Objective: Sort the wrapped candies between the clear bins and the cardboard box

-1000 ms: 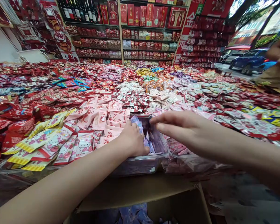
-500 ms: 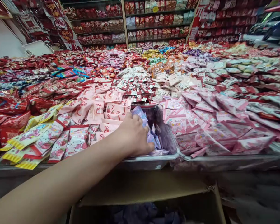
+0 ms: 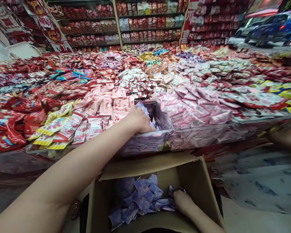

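My left hand [image 3: 141, 120] reaches into a clear plastic bin [image 3: 168, 125], its fingers curled over purple candy packets [image 3: 142, 106]. The fingertips are hidden among the packets. Below, inside an open cardboard box [image 3: 195, 174], lies a loose heap of similar purple packets [image 3: 142, 195]. My right hand [image 3: 183, 201] is down in the box at the right side of that heap. Its fingers are closed around a purple packet [image 3: 171, 191], though the tips are partly covered.
Pink packets [image 3: 189, 108] fill the bin on the right. Yellow-edged packets [image 3: 55, 126] and red packets [image 3: 8, 139] lie to the left. Stocked shelves [image 3: 150, 22] stand behind. Another person's arm [image 3: 287, 137] shows at the right edge, above a pale patterned plastic sheet [image 3: 262, 184].
The view has tilted down and shows more of the box. My right hand has come into view inside it. My left hand stays over the packets in the bin.
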`<state>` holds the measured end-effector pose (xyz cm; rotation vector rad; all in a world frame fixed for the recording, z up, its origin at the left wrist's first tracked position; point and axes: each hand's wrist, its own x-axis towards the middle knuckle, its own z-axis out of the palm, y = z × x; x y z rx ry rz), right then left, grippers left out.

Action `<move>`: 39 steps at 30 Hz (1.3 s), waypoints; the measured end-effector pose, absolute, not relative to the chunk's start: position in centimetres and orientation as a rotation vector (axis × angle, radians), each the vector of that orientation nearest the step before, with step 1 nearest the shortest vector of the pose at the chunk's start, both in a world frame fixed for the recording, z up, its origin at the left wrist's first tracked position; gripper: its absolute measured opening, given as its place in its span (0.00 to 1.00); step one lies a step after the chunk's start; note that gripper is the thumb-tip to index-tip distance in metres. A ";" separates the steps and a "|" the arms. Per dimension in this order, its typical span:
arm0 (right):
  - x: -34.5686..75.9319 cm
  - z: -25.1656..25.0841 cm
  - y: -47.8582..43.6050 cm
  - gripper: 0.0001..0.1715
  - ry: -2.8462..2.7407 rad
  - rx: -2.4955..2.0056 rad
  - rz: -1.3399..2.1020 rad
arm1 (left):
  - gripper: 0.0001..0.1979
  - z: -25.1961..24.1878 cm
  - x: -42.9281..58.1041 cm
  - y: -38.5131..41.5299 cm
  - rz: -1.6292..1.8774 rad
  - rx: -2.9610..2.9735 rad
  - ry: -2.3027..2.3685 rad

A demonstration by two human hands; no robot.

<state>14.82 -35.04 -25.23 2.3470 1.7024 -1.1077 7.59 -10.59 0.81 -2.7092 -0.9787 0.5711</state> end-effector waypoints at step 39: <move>22.0 5.6 -21.4 0.10 3.105 1.902 0.193 | 0.34 0.9 6.9 -11.1 0.464 -2.764 -0.986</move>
